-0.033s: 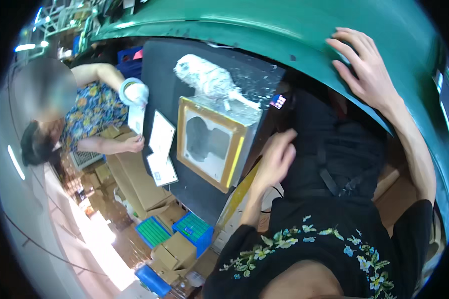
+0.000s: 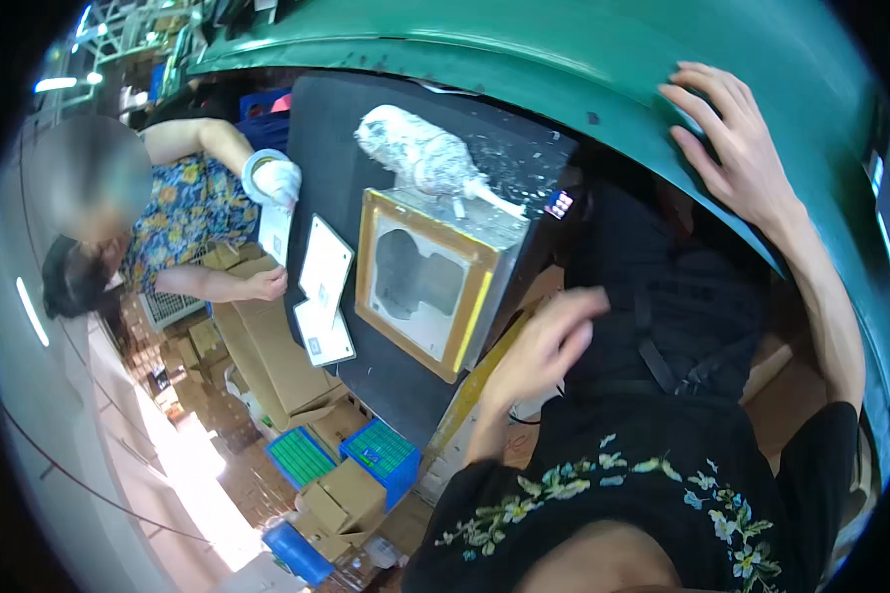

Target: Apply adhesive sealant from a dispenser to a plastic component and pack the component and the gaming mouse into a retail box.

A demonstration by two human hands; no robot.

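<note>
My right hand (image 2: 732, 148) lies flat with fingers spread on a curved green surface (image 2: 524, 59) at the upper right. Blurred, my left hand (image 2: 539, 346) hovers with fingers apart and holds nothing, just right of a square box (image 2: 485, 296) with a yellowish frame and a grey moulded insert. The box stands on a black table (image 2: 356, 128). Behind the box lies a white wrapped bundle (image 2: 415, 153). Dark clothing covers my lap (image 2: 682, 296).
A co-worker in a floral top (image 2: 183, 212) stands at the left with one hand at white sheets (image 2: 321, 267) on the table. Cardboard boxes (image 2: 267, 346) and blue crates (image 2: 381, 455) sit on the floor below the table.
</note>
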